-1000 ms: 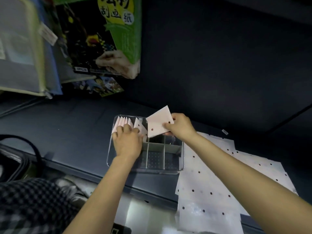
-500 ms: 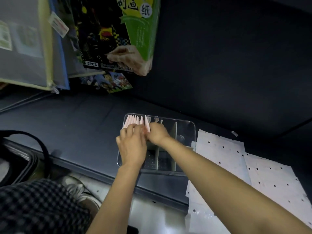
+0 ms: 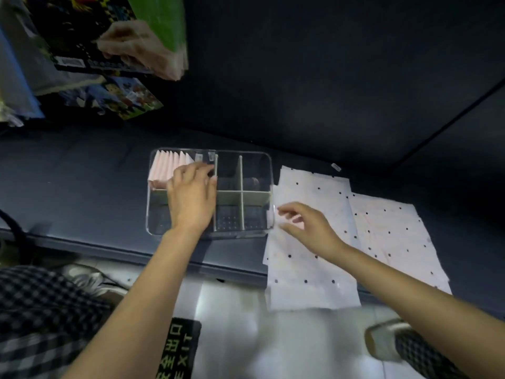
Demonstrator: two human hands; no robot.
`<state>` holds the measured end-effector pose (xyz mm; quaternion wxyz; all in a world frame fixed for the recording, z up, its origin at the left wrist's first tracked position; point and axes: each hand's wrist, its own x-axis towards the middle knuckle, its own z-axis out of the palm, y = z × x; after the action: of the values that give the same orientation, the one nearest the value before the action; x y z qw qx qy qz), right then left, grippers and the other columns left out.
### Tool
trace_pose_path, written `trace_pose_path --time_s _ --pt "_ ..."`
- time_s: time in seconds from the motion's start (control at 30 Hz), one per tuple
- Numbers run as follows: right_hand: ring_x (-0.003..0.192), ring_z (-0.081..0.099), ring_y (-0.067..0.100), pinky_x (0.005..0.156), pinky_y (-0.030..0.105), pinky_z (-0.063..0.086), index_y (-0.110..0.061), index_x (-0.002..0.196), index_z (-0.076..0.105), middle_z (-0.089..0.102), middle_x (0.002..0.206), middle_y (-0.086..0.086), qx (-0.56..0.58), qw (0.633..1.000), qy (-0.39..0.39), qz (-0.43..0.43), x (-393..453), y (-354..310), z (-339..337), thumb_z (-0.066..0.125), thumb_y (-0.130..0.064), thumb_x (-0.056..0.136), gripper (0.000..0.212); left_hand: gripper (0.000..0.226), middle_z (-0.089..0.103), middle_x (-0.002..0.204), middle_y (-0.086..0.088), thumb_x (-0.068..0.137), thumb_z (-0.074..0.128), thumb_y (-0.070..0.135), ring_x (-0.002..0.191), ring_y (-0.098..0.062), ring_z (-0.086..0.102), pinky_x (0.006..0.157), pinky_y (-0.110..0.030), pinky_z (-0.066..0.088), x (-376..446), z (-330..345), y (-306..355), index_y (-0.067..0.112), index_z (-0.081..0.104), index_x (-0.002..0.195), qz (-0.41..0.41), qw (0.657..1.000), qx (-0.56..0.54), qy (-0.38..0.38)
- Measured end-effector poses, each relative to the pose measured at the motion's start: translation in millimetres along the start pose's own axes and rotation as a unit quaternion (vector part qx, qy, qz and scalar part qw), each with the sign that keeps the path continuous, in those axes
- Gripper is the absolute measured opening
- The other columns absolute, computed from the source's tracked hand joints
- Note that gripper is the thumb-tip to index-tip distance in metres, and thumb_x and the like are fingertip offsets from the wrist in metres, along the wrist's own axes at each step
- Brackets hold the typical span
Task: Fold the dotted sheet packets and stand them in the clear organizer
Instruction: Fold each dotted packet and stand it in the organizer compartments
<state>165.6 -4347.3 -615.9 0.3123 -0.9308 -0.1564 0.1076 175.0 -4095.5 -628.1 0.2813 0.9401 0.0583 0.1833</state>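
Dark shelf (image 3: 82, 192), floor below. Left hand (image 3: 192, 196) rests relaxed on the folded packets (image 3: 168, 168), steadying the row in the far-left compartment of the clear organizer (image 3: 269, 170). Right hand (image 3: 308, 228), a second ago pushing a packet in, is now empty, fingers spread over the flat dotted sheets (image 3: 308, 258): one stowed, next fold due. Packets stand on edge, row running left-right; sheets' long axis runs toward the person.

One clear organizer (image 3: 269, 170) holds about eight folded packets (image 3: 166, 166); two flat dotted sheets (image 3: 311, 258) lie beside it.
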Motion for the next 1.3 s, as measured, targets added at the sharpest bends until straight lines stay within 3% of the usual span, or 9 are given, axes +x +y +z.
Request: trace_pose_path --time_s 0.13,0.27,0.37,0.5,0.67,0.83,0.97,1.17,1.3 --pt "0.104 0.052 0.011 0.09 0.023 0.043 -0.02 0.112 0.056 0.053 0.108 -0.01 -0.066 0.991 -0.076 0.087 -85 78 -4 0.069 -0.028 0.084 0.032 0.013 0.065 0.091 -0.009 0.092 0.057 0.013 0.085 -0.031 0.058 0.071 -0.038 0.049 -42 24 54 0.007 0.068 0.092 0.182 0.975 -0.068 -0.11" --pt "0.107 0.045 0.007 0.092 0.018 0.034 -0.022 0.112 0.053 0.049 0.112 -0.012 -0.127 0.982 -0.108 0.092 -143 124 5 0.073 -0.046 0.074 0.05 0.037 0.051 0.135 0.003 0.095 0.051 0.038 0.126 -0.016 0.043 0.097 -0.026 0.037 -110 64 78 0.022 0.054 0.129 0.195 0.9 -0.068 -0.384" --pt "0.101 0.054 0.015 0.09 0.02 0.035 -0.017 0.103 0.059 0.057 0.11 -0.003 -0.206 0.976 -0.062 0.03 -163 138 11 0.085 -0.032 0.062 0.05 0.073 0.005 0.159 0.005 0.092 0.049 0.052 0.146 -0.012 0.002 0.116 -0.025 0.001 -144 81 68 0.023 0.017 0.151 0.244 0.847 0.033 -0.472" --pt "0.088 0.063 0.025 0.075 0.026 0.052 -0.014 0.081 0.068 0.064 0.098 0.005 -0.216 0.976 0.037 0.0 -163 145 5 0.089 -0.008 0.055 0.034 0.094 -0.024 0.153 0.006 0.087 0.051 0.059 0.142 -0.012 -0.022 0.112 -0.029 -0.018 -148 85 58 0.023 -0.008 0.151 0.297 0.818 0.117 -0.479" --pt "0.105 0.048 0.012 0.092 0.006 0.032 -0.011 0.088 0.069 0.053 0.107 0.002 0.035 0.985 0.113 0.128 -147 141 -8 0.069 -0.002 0.081 0.011 0.097 -0.029 0.149 0.008 0.084 0.047 0.066 0.14 -0.012 -0.026 0.114 -0.033 -0.018 -138 92 61 0.026 -0.012 0.149 0.268 0.82 0.147 -0.484" --pt "0.081 0.066 0.015 0.082 0.024 0.05 -0.024 0.099 0.057 0.067 0.089 0.003 0.272 0.925 0.098 0.247 -129 131 -26 0.067 -0.007 0.085 0.024 0.093 -0.026 0.151 0.011 0.083 0.035 0.074 0.141 -0.009 -0.024 0.113 -0.033 -0.018 -127 102 61 0.026 -0.009 0.15 0.233 0.837 0.136 -0.476" --pt "0.086 0.061 0.013 0.074 0.016 0.047 -0.016 0.121 0.047 0.056 0.111 0.0 0.352 0.874 0.119 0.314 -116 132 -28 0.068 -0.001 0.081 0.048 0.091 -0.025 0.152 0.01 0.084 0.031 0.075 0.141 -0.009 -0.025 0.114 -0.034 -0.016 -121 106 59 0.027 -0.008 0.15 0.228 0.844 0.129 -0.468" --pt "0.094 0.054 0.023 0.088 0.028 0.043 -0.005 0.126 0.049 0.053 0.113 0.008 0.237 0.895 0.126 0.357 -104 143 -25 0.07 -0.003 0.081 0.05 0.094 -0.029 0.15 0.009 0.083 0.033 0.075 0.138 -0.01 -0.029 0.113 -0.034 -0.02 -124 109 56 0.027 -0.012 0.15 0.232 0.851 0.131 -0.452" --pt "0.098 0.059 0.027 0.093 0.032 0.046 -0.004 0.119 0.053 0.057 0.094 0.008 0.29 0.876 0.105 0.37 -100 147 -24 0.072 -0.006 0.08 0.043 0.094 -0.029 0.151 0.01 0.082 0.03 0.076 0.137 -0.011 -0.033 0.112 -0.035 -0.022 -126 111 54 0.027 -0.015 0.149 0.238 0.853 0.13 -0.445"
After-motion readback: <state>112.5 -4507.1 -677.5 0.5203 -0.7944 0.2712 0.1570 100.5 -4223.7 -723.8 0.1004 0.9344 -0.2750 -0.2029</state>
